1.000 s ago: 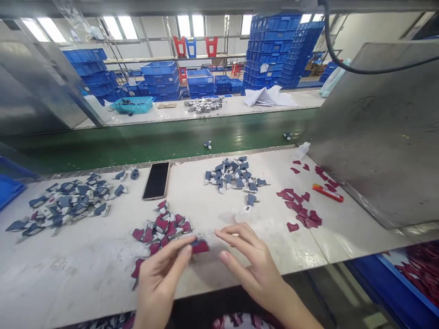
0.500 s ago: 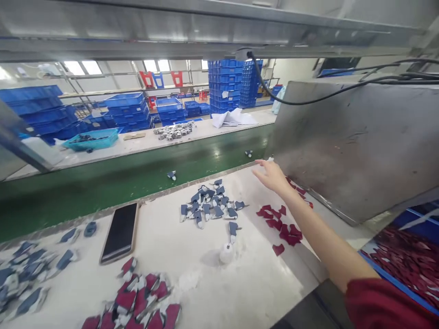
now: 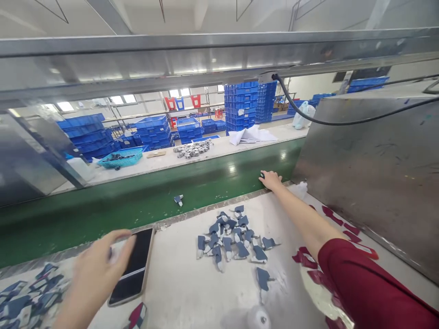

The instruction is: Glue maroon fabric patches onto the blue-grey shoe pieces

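Note:
My right hand (image 3: 271, 179) reaches out over the green belt (image 3: 151, 201), its fingers curled on a small dark blue-grey part (image 3: 262, 174), mostly hidden by them. My left hand (image 3: 103, 265) hangs in front of the phone (image 3: 132, 269), smeared by motion. Its thumb and forefinger form a curve; whether something small is between them I cannot make out. Another blue-grey and white part (image 3: 179, 200) lies alone on the belt. A pile of such parts (image 3: 228, 237) spreads over the white table (image 3: 178, 283), and a second pile (image 3: 30, 297) is at the left.
A white knob-like object (image 3: 259, 317) stands at the table's front. Maroon pieces (image 3: 338, 217) lie at the right, beside a big metal box (image 3: 373, 183). A metal beam (image 3: 206, 59) with a black cable (image 3: 308, 118) crosses overhead. Beyond the belt is a turquoise basket (image 3: 121, 157).
My right hand has moved from the table's edge onto the belt, where a small part lay. My left hand has come into view at the left. The camera view has tilted up and turned left.

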A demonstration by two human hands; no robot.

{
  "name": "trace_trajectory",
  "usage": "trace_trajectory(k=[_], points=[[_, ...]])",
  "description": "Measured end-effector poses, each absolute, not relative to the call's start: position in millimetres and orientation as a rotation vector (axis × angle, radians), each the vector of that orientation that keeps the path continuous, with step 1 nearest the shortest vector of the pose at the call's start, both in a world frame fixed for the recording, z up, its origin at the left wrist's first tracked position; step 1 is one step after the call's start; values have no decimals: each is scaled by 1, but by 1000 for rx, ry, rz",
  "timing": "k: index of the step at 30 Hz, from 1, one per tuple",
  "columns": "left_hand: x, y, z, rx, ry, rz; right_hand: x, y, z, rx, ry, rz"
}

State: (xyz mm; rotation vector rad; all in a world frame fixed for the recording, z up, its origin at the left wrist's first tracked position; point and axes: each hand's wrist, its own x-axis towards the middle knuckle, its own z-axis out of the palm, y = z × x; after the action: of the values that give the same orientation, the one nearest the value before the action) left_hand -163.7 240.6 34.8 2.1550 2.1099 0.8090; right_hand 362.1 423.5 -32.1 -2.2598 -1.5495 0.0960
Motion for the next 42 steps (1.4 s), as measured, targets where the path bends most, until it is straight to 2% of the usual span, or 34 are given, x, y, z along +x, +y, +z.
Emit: trace_trajectory(k=[3, 7, 12, 15, 21, 28, 34, 42], points=[[-132, 316, 33, 2312, 2107, 382, 357, 426, -31, -2149, -1649, 143], [-104, 393, 18, 2407, 1932, 225, 340, 406, -25, -1891, -1893, 268], [-108, 433, 4, 2337, 1720, 28, 312, 344, -22, -1515, -2170, 503], [-115, 432, 4, 2283, 1701, 83, 303, 308, -22, -1409, -2179, 583], [-98, 377, 7, 2119, 1606, 533, 301, 261, -16, -1380, -2110, 568], [-45, 243, 24, 1645, 1340, 967, 275, 142, 6, -1148, -2072, 468], [-20, 125, 38, 730, 1066, 1137, 247, 73, -14, -1126, -2202, 589], [2, 61, 20, 293, 1082, 1176, 216, 71, -45, -1196, -2180, 534]])
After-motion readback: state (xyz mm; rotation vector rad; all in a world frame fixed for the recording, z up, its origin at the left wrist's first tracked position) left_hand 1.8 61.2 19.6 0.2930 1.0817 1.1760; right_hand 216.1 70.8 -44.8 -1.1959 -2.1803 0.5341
